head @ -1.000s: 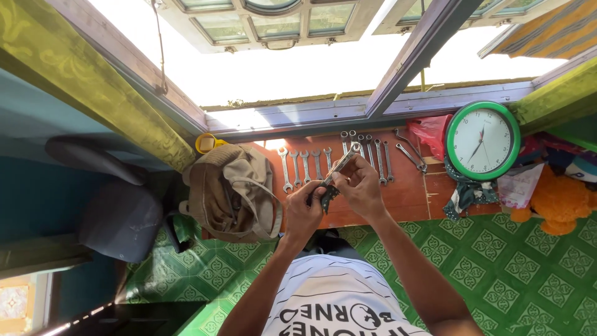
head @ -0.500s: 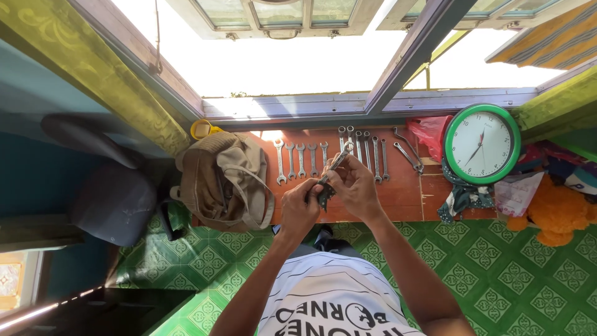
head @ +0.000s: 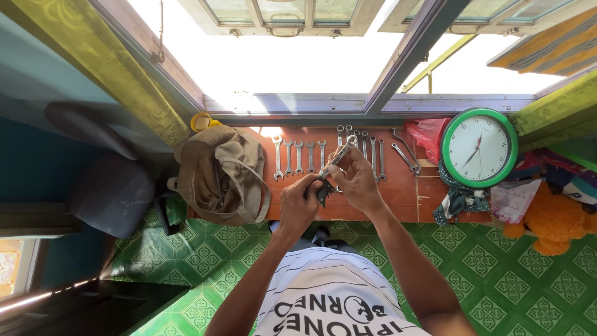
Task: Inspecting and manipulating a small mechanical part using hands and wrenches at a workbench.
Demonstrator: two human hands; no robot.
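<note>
While 2 hands (head: 329, 190) hold 1 wrench (head: 336, 158), 4 lie left.

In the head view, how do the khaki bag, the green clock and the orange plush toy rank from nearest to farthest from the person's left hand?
From the left hand:
1. Khaki bag, just to its left on the wooden board.
2. Green clock, to the right, beyond the right hand.
3. Orange plush toy, farthest, at the right edge on the green floor.

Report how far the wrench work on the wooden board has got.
Done: steel spanners lie in a neat row on the red-brown wooden board. In hand: left hand and right hand grip one silver wrench. Left: unclear.
</note>
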